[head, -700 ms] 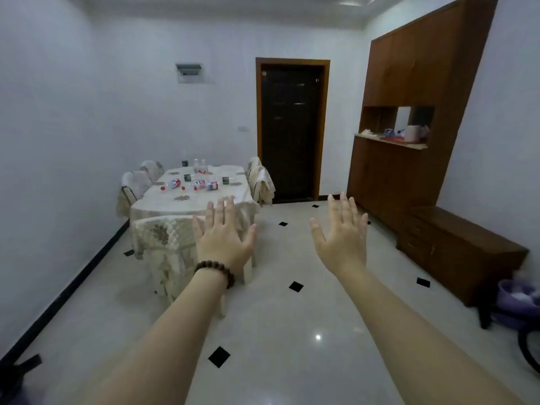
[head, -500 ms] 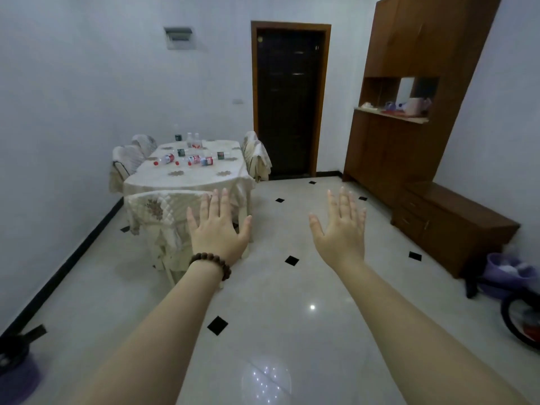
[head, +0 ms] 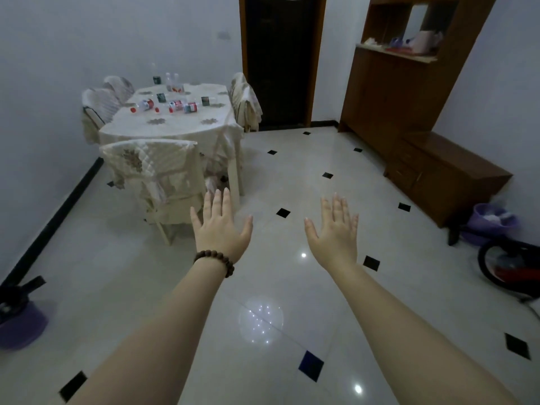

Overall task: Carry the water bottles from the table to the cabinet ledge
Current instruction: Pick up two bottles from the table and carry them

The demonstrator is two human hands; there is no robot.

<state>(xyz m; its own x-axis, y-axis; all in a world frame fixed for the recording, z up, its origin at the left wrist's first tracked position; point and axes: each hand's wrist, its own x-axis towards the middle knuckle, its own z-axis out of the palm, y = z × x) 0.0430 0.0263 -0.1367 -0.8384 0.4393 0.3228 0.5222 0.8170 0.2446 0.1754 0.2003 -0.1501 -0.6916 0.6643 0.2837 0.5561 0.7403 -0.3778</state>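
Several water bottles [head: 175, 105] with red or dark labels stand and lie on the cream-clothed table [head: 175, 127] at the far left. The cabinet ledge [head: 397, 54] sits in the tall brown cabinet at the far right and holds some small items. My left hand [head: 220, 229], with a bead bracelet at the wrist, is stretched out flat over the floor with fingers spread and nothing in it. My right hand [head: 336, 232] is held the same way, apart from it. Both hands are well short of the table.
A covered chair [head: 157, 176] stands at the table's near end, with more chairs along both sides. A dark door [head: 280, 59] is at the back. A low brown chest [head: 447, 171], a purple basin [head: 493, 220] and a red-black object [head: 511, 270] line the right wall.
The view has tilted down and moved closer to the table. Both hands stay spread and empty, now lower in the picture.
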